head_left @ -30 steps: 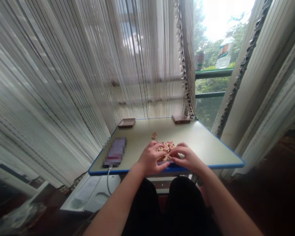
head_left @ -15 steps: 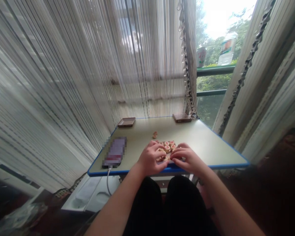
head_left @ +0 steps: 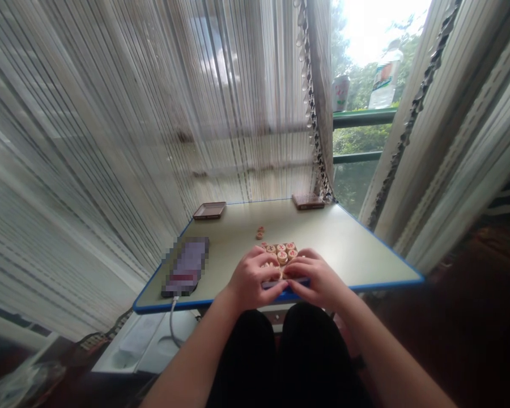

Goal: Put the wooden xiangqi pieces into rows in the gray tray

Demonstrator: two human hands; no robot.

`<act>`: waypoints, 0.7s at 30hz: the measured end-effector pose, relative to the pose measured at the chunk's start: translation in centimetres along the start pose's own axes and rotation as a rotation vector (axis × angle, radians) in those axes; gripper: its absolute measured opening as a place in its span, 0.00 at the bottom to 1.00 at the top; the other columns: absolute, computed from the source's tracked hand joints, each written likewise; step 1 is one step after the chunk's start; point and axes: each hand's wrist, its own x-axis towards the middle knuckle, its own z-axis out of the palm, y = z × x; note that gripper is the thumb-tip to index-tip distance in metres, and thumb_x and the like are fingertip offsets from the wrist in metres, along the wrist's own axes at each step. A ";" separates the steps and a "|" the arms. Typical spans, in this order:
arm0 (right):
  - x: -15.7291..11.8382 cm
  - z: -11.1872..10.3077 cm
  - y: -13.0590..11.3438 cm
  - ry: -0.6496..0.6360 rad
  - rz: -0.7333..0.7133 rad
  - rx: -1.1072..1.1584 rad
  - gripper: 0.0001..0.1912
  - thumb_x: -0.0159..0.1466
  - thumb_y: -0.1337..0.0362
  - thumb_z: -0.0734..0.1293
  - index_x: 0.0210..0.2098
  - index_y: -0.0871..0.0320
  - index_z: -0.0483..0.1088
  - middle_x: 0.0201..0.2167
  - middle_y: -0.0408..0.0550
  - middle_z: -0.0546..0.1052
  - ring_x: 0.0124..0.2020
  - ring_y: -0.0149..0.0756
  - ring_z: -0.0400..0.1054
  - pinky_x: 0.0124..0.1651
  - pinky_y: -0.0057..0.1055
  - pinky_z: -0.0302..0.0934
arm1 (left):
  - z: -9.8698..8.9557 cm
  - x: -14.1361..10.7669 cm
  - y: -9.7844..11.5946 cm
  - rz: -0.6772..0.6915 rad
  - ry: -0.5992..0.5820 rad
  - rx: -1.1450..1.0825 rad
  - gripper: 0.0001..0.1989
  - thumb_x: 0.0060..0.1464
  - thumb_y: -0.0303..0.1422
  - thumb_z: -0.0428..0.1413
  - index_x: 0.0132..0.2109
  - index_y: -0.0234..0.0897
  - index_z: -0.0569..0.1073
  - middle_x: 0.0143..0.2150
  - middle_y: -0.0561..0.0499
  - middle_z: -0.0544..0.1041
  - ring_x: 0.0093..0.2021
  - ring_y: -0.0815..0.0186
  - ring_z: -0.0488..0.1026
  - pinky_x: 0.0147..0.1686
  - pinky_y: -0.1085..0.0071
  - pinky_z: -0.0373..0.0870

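Observation:
Round wooden Chinese chess pieces [head_left: 282,256] with red characters lie closely packed, several of them in view, near the table's front edge. My left hand [head_left: 255,276] curves round their left side, fingers bent over the pieces and thumb along the front. From the right, my right hand [head_left: 312,275] does the same, its bent fingertips on the front pieces. The two thumbs almost meet at the front. Both hands hide part of the group, and what lies beneath the pieces is mostly covered.
A few loose pieces [head_left: 260,232] lie farther back. To the left is a phone [head_left: 187,266] with a white cable [head_left: 173,323]. A shallow open tray [head_left: 209,210] and a flat brown box [head_left: 307,202] sit at the far edge, before string curtains [head_left: 246,113].
My right hand has moved inward and its thumb now comes close to the left thumb at the front. The camera view has shifted slightly. The loose pieces stay where they were.

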 end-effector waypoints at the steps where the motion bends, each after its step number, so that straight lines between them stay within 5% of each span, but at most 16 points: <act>1: 0.0 0.0 0.0 -0.002 0.001 -0.003 0.08 0.57 0.63 0.65 0.36 0.54 0.72 0.34 0.47 0.76 0.40 0.38 0.63 0.45 0.36 0.59 | 0.0 0.0 0.0 0.001 -0.004 -0.001 0.07 0.47 0.36 0.57 0.31 0.38 0.76 0.37 0.47 0.74 0.39 0.63 0.64 0.42 0.64 0.65; 21: 0.0 0.0 0.0 0.004 0.020 -0.041 0.05 0.57 0.63 0.64 0.33 0.54 0.71 0.35 0.46 0.74 0.39 0.38 0.62 0.45 0.38 0.57 | 0.0 -0.1 -0.2 -0.011 0.057 0.004 0.07 0.46 0.36 0.58 0.32 0.38 0.76 0.36 0.47 0.74 0.39 0.62 0.66 0.42 0.63 0.67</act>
